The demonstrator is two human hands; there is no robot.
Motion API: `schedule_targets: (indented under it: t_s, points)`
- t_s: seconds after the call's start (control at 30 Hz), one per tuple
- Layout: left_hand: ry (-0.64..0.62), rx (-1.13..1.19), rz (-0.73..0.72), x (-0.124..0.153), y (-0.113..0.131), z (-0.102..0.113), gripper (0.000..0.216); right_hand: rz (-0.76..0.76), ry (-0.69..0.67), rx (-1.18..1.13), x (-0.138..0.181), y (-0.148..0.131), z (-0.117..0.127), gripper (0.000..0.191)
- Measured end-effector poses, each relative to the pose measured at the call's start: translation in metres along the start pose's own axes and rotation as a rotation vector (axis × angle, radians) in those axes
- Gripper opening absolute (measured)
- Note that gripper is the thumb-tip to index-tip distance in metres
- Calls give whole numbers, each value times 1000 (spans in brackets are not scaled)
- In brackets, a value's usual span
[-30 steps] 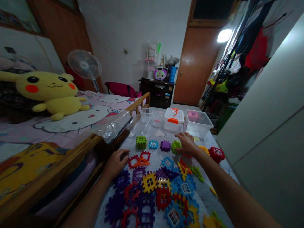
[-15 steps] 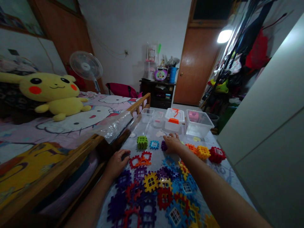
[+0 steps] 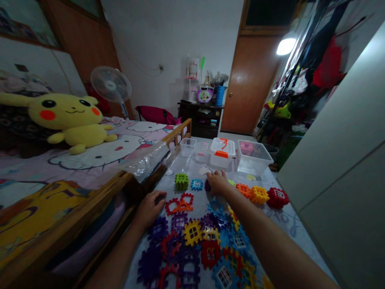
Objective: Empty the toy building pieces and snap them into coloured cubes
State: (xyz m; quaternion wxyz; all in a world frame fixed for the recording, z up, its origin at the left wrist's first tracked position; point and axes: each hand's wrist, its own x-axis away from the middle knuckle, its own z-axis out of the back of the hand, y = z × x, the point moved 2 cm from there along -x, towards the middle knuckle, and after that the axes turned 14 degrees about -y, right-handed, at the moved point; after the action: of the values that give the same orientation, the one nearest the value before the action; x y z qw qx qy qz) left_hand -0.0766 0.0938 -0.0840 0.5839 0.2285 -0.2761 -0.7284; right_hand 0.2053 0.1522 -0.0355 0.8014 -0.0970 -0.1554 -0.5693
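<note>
My right hand [image 3: 217, 183] reaches forward across the table, its fingers curled down over a purple interlocking block [image 3: 207, 185] that it mostly hides. To its left stand a light blue block with a white window grid [image 3: 196, 184] and a stack of green blocks [image 3: 181, 182]. My left hand [image 3: 152, 205] rests at the table's left edge, fingers loosely apart and holding nothing. Beside it lie red frame pieces [image 3: 172, 206]. Nearer me spreads a loose pile with a yellow window piece [image 3: 193, 232], a red one [image 3: 210, 253] and dark purple ones [image 3: 149, 265].
Orange [image 3: 243, 190], yellow [image 3: 260, 195] and dark red block stacks [image 3: 277, 198] stand at right. Behind are a lidded clear box [image 3: 222, 154] and an open clear bin [image 3: 253, 158]. A wooden bed rail [image 3: 177, 134] borders the left side.
The view has shifted slightly, so everything appears a little further right. My right hand stays over the purple block, and my left hand keeps its place at the table edge.
</note>
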Motion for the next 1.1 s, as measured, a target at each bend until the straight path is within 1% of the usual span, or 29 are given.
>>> schedule_targets:
  t_s: [0.1, 0.2, 0.27, 0.37, 0.4, 0.47, 0.53, 0.6, 0.7, 0.8, 0.93, 1.03, 1.1]
  points:
    - [0, 8, -4, 0, 0, 0, 32, 2, 17, -22, 2, -1, 3, 65]
    - [7, 8, -6, 0, -1, 0, 33, 16, 60, -60, 15, 0, 12, 68]
    - [4, 0, -3, 0, -2, 0, 33, 39, 98, -92, 32, 3, 19, 67]
    - [-12, -12, 1, -1, -2, 0, 34, 85, 145, -147, 72, 14, 21, 58]
    - [-18, -16, 1, -1, -1, 0, 35, 105, 164, -177, 87, 20, 18, 55]
    - [-22, -21, -3, -1, -1, 0, 36, 135, 196, -337, 117, 32, 6, 48]
    - [-14, -27, -4, 0, 0, 1, 36, 121, 168, -427, 142, 42, -13, 38]
    - [-5, -37, 5, 0, 1, 2, 37, 73, 177, -466, 157, 47, -35, 35]
    - [-3, -45, 25, 0, 2, 2, 38, 51, 223, -444, 164, 43, -61, 35]
    - [-5, -38, 24, 0, 0, 1, 39, 7, 256, -430, 158, 34, -76, 44]
    - [-9, -18, 17, -3, -5, -1, 40, -9, 264, -423, 149, 29, -82, 48]
    - [-13, -5, 14, -5, -9, -1, 39, -20, 266, -404, 149, 36, -84, 47]
    - [-14, -6, 18, -5, -10, -1, 39, -61, 252, -374, 153, 45, -84, 40]
